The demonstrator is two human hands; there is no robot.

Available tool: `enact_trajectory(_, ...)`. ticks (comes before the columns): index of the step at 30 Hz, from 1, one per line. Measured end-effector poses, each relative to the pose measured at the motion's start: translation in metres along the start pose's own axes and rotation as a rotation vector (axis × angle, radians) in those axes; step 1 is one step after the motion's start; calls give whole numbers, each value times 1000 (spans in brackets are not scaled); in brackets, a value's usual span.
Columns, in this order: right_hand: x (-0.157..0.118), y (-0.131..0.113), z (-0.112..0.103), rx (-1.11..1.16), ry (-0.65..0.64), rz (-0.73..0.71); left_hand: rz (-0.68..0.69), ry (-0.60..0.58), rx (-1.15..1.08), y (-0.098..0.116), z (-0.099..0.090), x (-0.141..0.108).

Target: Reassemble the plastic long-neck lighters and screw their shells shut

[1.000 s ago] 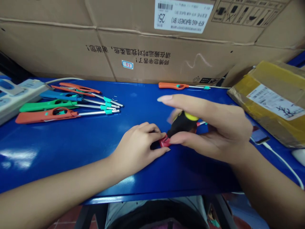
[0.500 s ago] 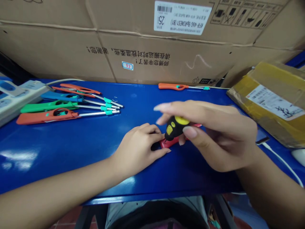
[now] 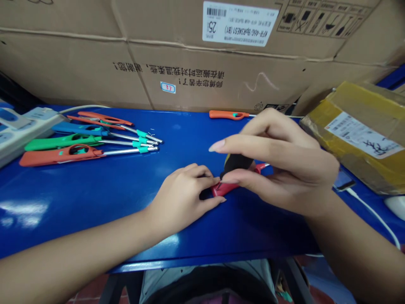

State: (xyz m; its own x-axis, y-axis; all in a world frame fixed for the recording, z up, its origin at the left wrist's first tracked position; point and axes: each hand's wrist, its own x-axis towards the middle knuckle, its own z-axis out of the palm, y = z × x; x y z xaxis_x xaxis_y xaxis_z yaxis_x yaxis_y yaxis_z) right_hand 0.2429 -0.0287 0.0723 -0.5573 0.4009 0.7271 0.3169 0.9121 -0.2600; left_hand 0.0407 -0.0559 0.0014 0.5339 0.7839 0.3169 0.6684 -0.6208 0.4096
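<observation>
My left hand (image 3: pixel 183 192) rests on the blue table, its thumb and fingers closed on the handle end of a red utility lighter (image 3: pixel 221 190). Above that lighter is a short screwdriver (image 3: pixel 238 162) with a black and yellow handle, gripped by the thumb and fingers of my right hand (image 3: pixel 287 164). The index finger of this hand is raised off the handle. The screwdriver's tip is hidden from me, low against the red lighter's handle. Most of the lighter's far part lies behind my right hand; a little of its metal tube shows beyond.
Several utility lighters (image 3: pixel 63 156) in orange, blue and green lie at the left beside a white power strip (image 3: pixel 28 131). An orange lighter (image 3: pixel 228 114) lies by the large carton (image 3: pixel 177 55). On the right are a taped box (image 3: pixel 351 143), a phone (image 3: pixel 344 181) and its white cable (image 3: pixel 373 211).
My right hand has turned the screwdriver, its fingers shifting around the handle and its thumb moving left and lower. My left hand and the red lighter have stayed in place.
</observation>
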Motion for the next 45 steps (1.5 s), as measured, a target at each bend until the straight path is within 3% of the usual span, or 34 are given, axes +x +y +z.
enact_trajectory(3, 1, -1, -2, 57, -136, 0, 0, -11, -20, 0, 0, 0)
enact_trajectory(9, -1, 1, -2, -52, -23, -21, -28, 4, -38, 1, 0, 0)
enact_trajectory(13, -1, 1, -4, -12, -167, -5, -6, -14, -28, 1, 0, 0)
enact_trajectory(19, 0, 2, -3, -66, -73, -59, -24, -3, -26, 2, -1, 1)
enact_trajectory(24, -2, 3, -7, 0, -214, -14, -7, -19, -38, 0, 0, 0)
enact_trajectory(30, 1, 7, -5, -33, -54, -93, -5, 6, -35, 0, 0, 1)
enact_trajectory(34, -1, 11, -4, -1, -168, -56, -9, -16, -17, 0, 0, 1)
enact_trajectory(45, -9, 13, -1, 206, -110, 50, -4, -13, -27, 0, -1, 2)
